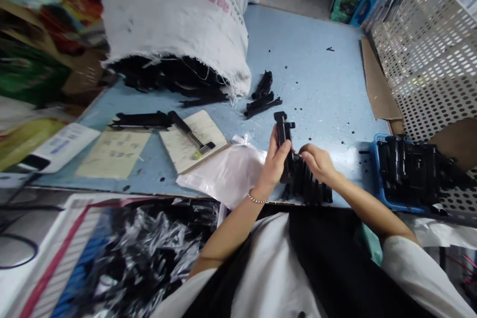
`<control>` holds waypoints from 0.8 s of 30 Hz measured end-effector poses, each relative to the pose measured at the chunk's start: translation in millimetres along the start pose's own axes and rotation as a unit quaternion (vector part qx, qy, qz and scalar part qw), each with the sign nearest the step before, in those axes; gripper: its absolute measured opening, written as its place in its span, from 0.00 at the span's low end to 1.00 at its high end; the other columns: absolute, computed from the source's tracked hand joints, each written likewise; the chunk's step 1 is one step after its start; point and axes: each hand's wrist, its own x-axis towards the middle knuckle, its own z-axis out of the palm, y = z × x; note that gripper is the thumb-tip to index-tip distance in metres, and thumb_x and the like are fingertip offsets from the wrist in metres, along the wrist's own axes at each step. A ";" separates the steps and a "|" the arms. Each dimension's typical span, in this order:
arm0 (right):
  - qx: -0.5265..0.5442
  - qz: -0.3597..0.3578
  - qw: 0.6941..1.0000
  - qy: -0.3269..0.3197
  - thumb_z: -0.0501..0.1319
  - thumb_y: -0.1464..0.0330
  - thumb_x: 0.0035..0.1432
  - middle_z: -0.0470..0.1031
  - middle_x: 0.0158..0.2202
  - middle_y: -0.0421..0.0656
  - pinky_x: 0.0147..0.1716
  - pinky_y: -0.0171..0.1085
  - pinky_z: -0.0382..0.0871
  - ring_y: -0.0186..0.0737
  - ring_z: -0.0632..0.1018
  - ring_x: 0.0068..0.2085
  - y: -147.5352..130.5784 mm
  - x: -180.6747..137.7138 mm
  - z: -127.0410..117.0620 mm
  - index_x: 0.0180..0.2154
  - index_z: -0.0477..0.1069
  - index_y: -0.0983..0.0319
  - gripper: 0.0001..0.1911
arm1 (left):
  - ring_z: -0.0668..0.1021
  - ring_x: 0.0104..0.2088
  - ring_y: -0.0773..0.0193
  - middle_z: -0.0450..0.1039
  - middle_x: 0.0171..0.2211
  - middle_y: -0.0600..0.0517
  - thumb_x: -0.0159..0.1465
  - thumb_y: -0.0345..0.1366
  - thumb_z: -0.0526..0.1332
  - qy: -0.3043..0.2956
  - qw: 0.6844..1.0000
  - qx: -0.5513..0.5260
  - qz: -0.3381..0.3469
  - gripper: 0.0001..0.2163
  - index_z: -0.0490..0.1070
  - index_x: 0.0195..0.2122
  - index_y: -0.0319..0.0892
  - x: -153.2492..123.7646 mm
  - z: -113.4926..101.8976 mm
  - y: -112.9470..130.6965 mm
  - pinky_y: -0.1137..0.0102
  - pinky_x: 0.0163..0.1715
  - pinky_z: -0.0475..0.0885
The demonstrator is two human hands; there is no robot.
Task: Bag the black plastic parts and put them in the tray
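Note:
My left hand (275, 160), with a beaded bracelet at the wrist, is wrapped round a long black plastic part (282, 126) held tilted over the table's front edge. Close beside it, my right hand (316, 161) has its fingers curled in a pinch against the side of that part; what they grip is hidden. Below both hands, several similar black parts (313, 189) stand in a row at the edge. A white plastic bag (231, 171) lies just left of my left hand. Further left, a small hammer (192, 134) rests on a cream-coloured pad (175, 151).
A white woven sack (175, 10) spills black parts onto the blue table (309, 49). Loose black parts (263, 97) lie near its mouth. On the right are a blue basket (378, 179) of black parts and a perforated white crate (428, 49). Wrapped pieces (156, 253) fill a box below.

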 end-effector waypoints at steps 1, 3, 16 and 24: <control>-0.069 -0.034 0.996 0.046 0.45 0.50 0.72 0.74 0.36 0.47 0.36 0.40 0.67 0.43 0.74 0.37 1.4 -0.1 -8.0 0.43 0.69 0.61 0.25 | 0.79 0.47 0.58 0.72 0.58 0.48 0.67 0.50 0.63 -0.020 1.000 0.007 -0.008 0.32 0.55 0.70 0.55 -8.2 5.1 4.9 0.62 0.50 0.77; -0.186 -0.110 0.971 0.097 0.48 0.52 0.72 0.75 0.41 0.50 0.39 0.43 0.66 0.46 0.73 0.41 8.8 9.7 -24.9 0.47 0.69 0.62 0.22 | 0.80 0.42 0.60 0.73 0.56 0.48 0.66 0.50 0.63 -0.055 0.998 0.010 -0.039 0.32 0.56 0.70 0.55 -24.6 11.0 12.3 0.64 0.44 0.78; 0.117 0.007 0.992 -0.052 0.30 0.49 0.73 0.58 0.20 0.36 0.23 0.36 0.59 0.35 0.63 0.21 -9.0 12.2 -11.8 0.30 0.61 0.58 0.32 | 0.68 0.63 0.48 0.60 0.67 0.43 0.67 0.51 0.60 -0.102 0.975 0.190 0.046 0.37 0.46 0.73 0.50 -51.6 -4.2 16.5 0.53 0.61 0.67; -0.220 -0.233 0.944 -0.077 0.49 0.55 0.72 0.72 0.33 0.46 0.33 0.41 0.62 0.41 0.68 0.33 -9.8 30.1 -65.0 0.37 0.70 0.60 0.19 | 0.77 0.33 0.61 0.74 0.39 0.49 0.67 0.53 0.60 -0.137 0.983 0.056 -0.106 0.37 0.47 0.73 0.50 -49.3 -8.7 26.7 0.63 0.35 0.75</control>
